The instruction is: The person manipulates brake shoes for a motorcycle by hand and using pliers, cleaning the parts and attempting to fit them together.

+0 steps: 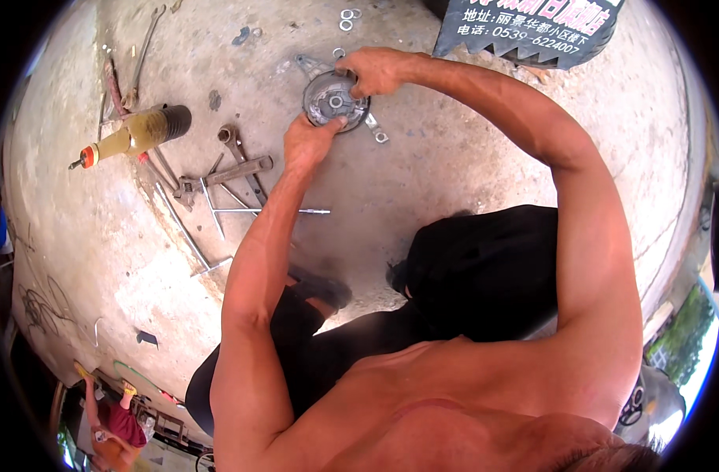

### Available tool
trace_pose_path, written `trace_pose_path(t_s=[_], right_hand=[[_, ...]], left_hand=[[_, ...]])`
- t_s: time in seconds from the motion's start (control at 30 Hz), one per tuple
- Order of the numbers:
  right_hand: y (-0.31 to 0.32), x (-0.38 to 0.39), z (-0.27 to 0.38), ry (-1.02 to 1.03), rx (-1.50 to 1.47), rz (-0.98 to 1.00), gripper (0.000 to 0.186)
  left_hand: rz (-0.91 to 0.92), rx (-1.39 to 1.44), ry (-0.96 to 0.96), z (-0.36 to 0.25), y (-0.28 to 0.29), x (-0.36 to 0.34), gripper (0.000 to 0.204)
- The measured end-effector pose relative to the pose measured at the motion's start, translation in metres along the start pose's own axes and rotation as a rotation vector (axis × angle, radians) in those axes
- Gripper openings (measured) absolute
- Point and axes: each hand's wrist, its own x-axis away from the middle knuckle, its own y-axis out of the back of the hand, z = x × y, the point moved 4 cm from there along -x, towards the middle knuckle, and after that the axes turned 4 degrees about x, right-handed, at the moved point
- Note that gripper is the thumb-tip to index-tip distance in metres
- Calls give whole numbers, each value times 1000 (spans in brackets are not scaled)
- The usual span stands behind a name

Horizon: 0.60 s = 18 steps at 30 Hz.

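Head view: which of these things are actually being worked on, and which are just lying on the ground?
In hand:
round metal part, with arms sticking out
left hand at its near edge
right hand at its far edge

Lying about:
bottle
wrenches
thin rods
washers
sign

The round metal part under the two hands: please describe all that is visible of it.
The round metal part is a grey, shallow disc with a raised rim and a small hub hole in its middle. Flat metal arms stick out from it, one to the upper left, one to the lower right ending in a ring. It lies flat on the concrete floor, looking dull and dirty. The left hand presses its lower edge; the right hand grips its upper right edge.
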Motion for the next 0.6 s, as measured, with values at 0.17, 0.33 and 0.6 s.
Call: trace_pose_path(t_s=[0.17, 0.33, 0.6], right_hand=[[-4, -3, -2, 3, 69, -12, 45], [-4, 3, 1, 9, 129, -124, 46], [-7, 3, 4, -121, 73, -89, 45]], left_hand=[[-40, -94, -24, 5, 2, -3, 46], [-101, -162, -78, 5, 0, 3, 48], [-279, -169, -71, -5, 4, 24, 75]])
